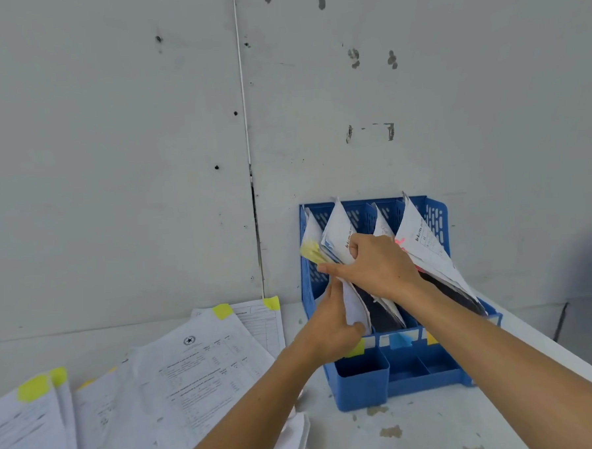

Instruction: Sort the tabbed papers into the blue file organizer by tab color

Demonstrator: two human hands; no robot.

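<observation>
**Sorting at the organizer.** The right hand point(375, 264) gripped the blue-tabbed bundle point(338, 236) standing in the blue file organizer point(364, 375), apparently tilting it aside to open a slot. The left hand point(327, 325) pinched the lower edge of a white sheet point(355, 307) near the leftmost divider, beside the yellow-tabbed papers point(310, 252). The sheet's tab colour was hidden behind the right hand, and its exact compartment could not be told. Pink tabs point(400, 243) were partly covered. A loose stack point(192, 367), several sheets yellow-tabbed, lay unsorted on the bench point(418, 424).
</observation>
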